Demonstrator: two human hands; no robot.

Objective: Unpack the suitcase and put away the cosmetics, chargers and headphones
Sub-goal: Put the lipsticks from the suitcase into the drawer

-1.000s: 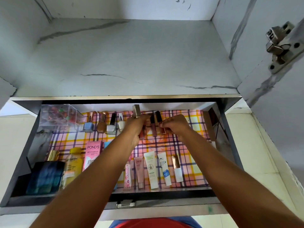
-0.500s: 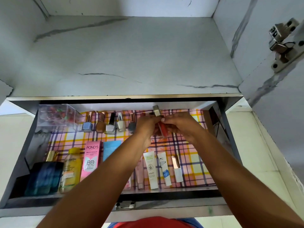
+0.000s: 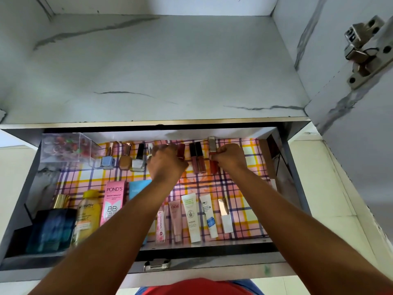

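Both hands work over the far row of an open drawer [image 3: 295, 188] lined with plaid paper. The right hand [image 3: 228, 157] is closed around a red lip gloss tube [image 3: 213, 167] with a silver cap, held upright at the right end of the row, just beside two dark-capped pink gloss tubes [image 3: 197, 159]. The left hand [image 3: 165, 162] is curled, fingers together, beside a dark red lipstick [image 3: 180, 150]; whether it grips anything cannot be determined. Left of it stand three nail polish bottles [image 3: 125, 159] and a clear plastic box [image 3: 67, 146]. The near row holds a blue perfume bottle [image 3: 51, 228], a yellow Garnier bottle [image 3: 87, 216], a pink Pond's carton [image 3: 113, 201] and several tubes [image 3: 192, 218] lying flat.
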